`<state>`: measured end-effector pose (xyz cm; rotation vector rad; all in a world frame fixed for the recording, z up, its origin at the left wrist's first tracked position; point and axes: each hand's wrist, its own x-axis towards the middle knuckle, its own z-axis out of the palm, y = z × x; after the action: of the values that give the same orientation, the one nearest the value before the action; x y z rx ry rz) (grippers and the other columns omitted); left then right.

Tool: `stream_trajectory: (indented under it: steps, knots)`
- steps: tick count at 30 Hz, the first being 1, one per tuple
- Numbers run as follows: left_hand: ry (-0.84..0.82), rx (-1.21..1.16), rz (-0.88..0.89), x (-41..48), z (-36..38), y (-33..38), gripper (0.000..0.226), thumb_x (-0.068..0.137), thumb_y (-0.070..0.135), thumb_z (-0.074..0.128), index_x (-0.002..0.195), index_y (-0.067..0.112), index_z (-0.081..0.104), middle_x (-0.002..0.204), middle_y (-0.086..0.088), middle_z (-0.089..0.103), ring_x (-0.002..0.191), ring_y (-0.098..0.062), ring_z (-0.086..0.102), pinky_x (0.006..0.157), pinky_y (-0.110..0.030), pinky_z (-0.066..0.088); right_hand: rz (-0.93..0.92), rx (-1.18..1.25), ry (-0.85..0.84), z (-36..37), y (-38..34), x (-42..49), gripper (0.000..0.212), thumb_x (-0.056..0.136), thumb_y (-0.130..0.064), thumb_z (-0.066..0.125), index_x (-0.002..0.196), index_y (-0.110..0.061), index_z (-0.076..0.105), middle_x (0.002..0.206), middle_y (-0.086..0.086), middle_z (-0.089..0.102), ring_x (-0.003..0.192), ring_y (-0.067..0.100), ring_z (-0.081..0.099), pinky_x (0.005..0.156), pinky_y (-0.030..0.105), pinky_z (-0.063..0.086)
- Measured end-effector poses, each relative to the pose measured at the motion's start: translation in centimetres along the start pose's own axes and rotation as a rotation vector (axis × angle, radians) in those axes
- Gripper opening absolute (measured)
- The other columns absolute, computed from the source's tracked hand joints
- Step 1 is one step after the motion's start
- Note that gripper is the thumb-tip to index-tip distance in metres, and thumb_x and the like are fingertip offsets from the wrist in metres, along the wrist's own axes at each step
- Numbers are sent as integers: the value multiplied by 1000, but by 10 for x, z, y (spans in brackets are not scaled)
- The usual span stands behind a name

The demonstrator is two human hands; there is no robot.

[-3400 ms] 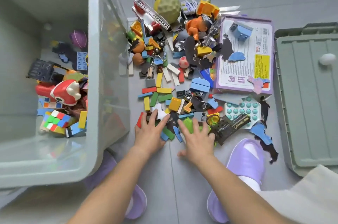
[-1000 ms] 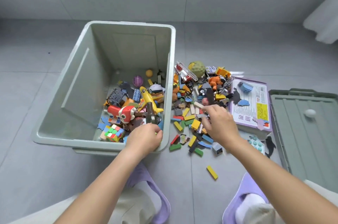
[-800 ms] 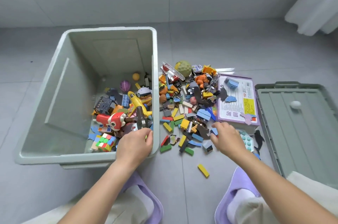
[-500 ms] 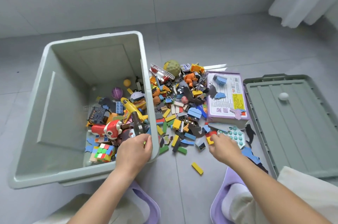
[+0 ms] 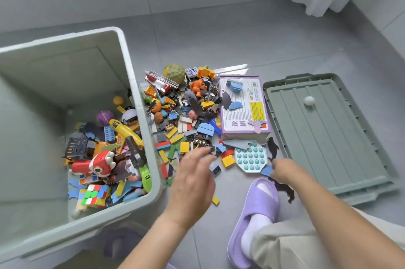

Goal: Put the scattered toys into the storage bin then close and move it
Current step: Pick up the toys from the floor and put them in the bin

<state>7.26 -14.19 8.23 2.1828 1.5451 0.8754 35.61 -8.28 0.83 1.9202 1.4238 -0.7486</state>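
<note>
1. My right grip [image 5: 285, 171] pinches a thin blue piece [image 5: 266, 171] by its edge; it may slip on the way.
2. My left grip [image 5: 192, 176], fingers spread, hovers over the toys [image 5: 184, 147] heaped on the floor beside the bin [image 5: 140, 115]; a careless scoop could scatter them.
3. The bin holds a red robot [image 5: 100, 163], cube [image 5: 94, 195] and plane [image 5: 125, 132]; its lid [image 5: 328, 137] lies rightward on the floor.

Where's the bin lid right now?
In the head view the lid lies flat on the floor at the right, just beyond the purple box, with a small white ball resting on it.
</note>
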Motion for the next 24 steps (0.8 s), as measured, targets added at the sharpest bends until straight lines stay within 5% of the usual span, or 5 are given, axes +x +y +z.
stream_trajectory:
  steps: [9, 12, 15, 19, 24]
  knots:
    - [-1138, -32, -855, -67, 134, -28, 34, 90, 26, 44, 123, 16, 47, 131, -8, 50, 120, -27, 51, 96, -30, 40, 246, 290, -118, 64, 43, 47, 30, 90, -40, 48, 105, -14, 43, 101, 6, 61, 76, 21, 60, 63, 30, 42]
    - [-1158, -210, -1009, -74, 162, -38, 14, 89, 29, 44, 100, 28, 53, 131, -6, 55, 121, -22, 51, 97, -24, 39, 419, 560, -127, 93, 41, 74, 59, 93, -43, 49, 127, 4, 38, 126, 23, 54, 109, 36, 57, 81, 34, 44]
    - [-1049, -271, -1054, -69, 175, -51, 36, 90, 21, 42, 125, 25, 48, 131, -9, 52, 120, -26, 51, 96, -26, 38, 622, 724, -88, 98, 32, 93, 93, 77, -63, 57, 131, 6, 26, 124, 28, 54, 112, 41, 55, 92, 42, 47]
    - [-798, -297, -1095, -46, 170, -72, 53, 88, 13, 42, 140, 24, 38, 137, -5, 43, 125, -23, 45, 102, -27, 35, 502, 755, 47, 72, -2, 101, 73, 81, -47, 67, 133, -6, 37, 132, 28, 45, 127, 39, 38, 95, 40, 38]
    - [-757, -266, -1147, -26, 153, -106, 55, 90, 21, 44, 144, 25, 34, 135, -10, 49, 126, -27, 44, 104, -31, 37, 314, 674, -88, 18, -53, 119, 41, 64, -35, 65, 88, -3, 55, 77, 14, 60, 69, 27, 58, 60, 29, 47]
